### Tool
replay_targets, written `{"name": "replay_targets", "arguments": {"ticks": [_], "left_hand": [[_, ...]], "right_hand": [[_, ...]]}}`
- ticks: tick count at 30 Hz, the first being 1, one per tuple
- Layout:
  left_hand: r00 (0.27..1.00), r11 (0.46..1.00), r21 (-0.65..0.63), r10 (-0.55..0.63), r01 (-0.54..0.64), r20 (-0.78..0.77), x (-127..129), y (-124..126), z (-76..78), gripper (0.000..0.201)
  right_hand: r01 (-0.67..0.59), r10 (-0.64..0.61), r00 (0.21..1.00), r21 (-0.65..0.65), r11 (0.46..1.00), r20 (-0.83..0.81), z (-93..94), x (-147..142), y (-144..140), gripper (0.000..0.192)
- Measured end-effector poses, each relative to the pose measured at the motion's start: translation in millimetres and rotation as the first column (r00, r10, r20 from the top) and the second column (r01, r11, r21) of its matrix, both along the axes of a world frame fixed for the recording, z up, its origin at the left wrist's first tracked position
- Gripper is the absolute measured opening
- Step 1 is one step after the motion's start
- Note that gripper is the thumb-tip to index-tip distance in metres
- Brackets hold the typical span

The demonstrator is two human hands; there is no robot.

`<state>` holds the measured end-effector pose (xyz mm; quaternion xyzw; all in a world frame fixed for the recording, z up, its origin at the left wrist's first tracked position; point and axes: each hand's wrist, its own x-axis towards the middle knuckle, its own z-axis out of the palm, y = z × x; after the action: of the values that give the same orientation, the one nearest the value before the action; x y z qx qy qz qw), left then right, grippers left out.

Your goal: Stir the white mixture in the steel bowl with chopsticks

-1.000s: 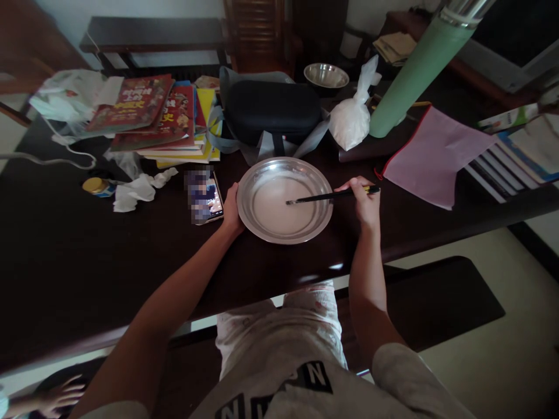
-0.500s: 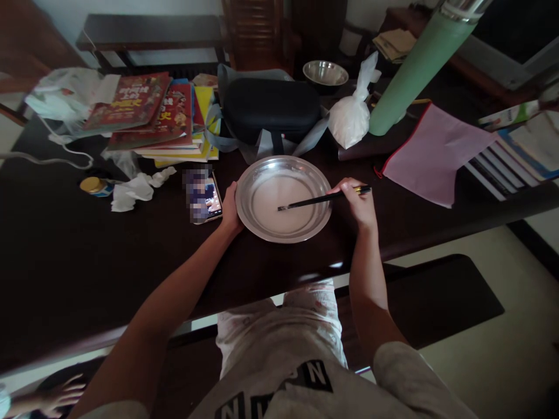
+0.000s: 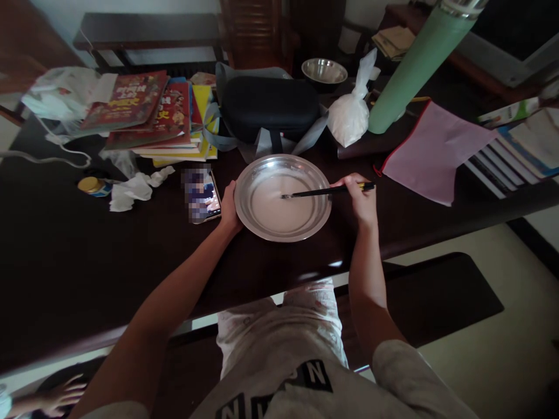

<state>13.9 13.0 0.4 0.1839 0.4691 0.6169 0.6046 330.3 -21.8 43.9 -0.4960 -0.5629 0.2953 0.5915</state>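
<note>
A shallow stainless steel bowl (image 3: 283, 234) rests on the dark table and holds a smooth, whitish liquid. My left hand (image 3: 229, 206) grips the bowl's left rim, its fingers mostly hidden beneath the side. Over the right rim, my right hand (image 3: 360, 195) is closed around black chopsticks (image 3: 317, 192) with a gold band near their upper end. Their tips, smeared with white, dip into the liquid near the middle of the bowl. A lit phone (image 3: 204, 195) lies just left of my left hand.
Behind the bowl are a black case (image 3: 271, 107), a tied bag of white powder (image 3: 349, 119) and a tall green flask (image 3: 419, 73). Books (image 3: 148, 116), crumpled tissues (image 3: 131, 192) and a small jar (image 3: 94, 186) lie left. A pink pouch (image 3: 439, 151) lies right. Another person's hand (image 3: 65, 396) shows bottom left.
The chopstick tips have shifted slightly away from me and to the right in the liquid, and my right hand has moved slightly right. My left hand stays on the rim.
</note>
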Motion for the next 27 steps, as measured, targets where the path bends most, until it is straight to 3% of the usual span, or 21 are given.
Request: {"name": "replay_targets", "arguments": {"ticks": [3, 8, 13, 19, 24, 27], "left_hand": [[0.999, 0.999, -0.010, 0.038, -0.038, 0.009, 2.5, 0.2, 1.5, 0.028], [0.999, 0.999, 0.013, 0.042, -0.042, -0.003, 4.5, 1.0, 1.2, 0.032], [0.998, 0.998, 0.040, 0.045, -0.044, -0.034, 3.5, 1.5, 0.0, 0.035], [0.998, 0.998, 0.000, 0.063, -0.063, -0.022, 3.7, 1.0, 3.2, 0.039], [0.999, 0.999, 0.016, 0.035, -0.034, -0.034, 3.0, 0.1, 2.7, 0.037], [0.999, 1.000, 0.001, 0.015, -0.015, -0.036, 2.1, 0.1, 2.3, 0.036]], "right_hand": [[0.032, -0.032, 0.998, 0.002, 0.999, -0.048, 0.1, 0.3, -0.6, 0.056], [-0.074, 0.075, 0.995, -0.025, 0.997, 0.061, 2.7, -1.9, -1.4, 0.057], [0.040, -0.040, 0.999, -0.006, 0.999, -0.010, 1.8, -0.4, -1.2, 0.056], [-0.105, 0.107, 0.993, -0.036, 0.994, 0.045, 1.9, -3.1, -1.0, 0.057], [0.020, -0.020, 1.000, -0.014, 1.000, -0.005, 2.6, -1.8, -1.0, 0.055], [-0.005, 0.005, 1.000, -0.043, 0.999, 0.013, 3.6, -1.2, -2.3, 0.059]]}}
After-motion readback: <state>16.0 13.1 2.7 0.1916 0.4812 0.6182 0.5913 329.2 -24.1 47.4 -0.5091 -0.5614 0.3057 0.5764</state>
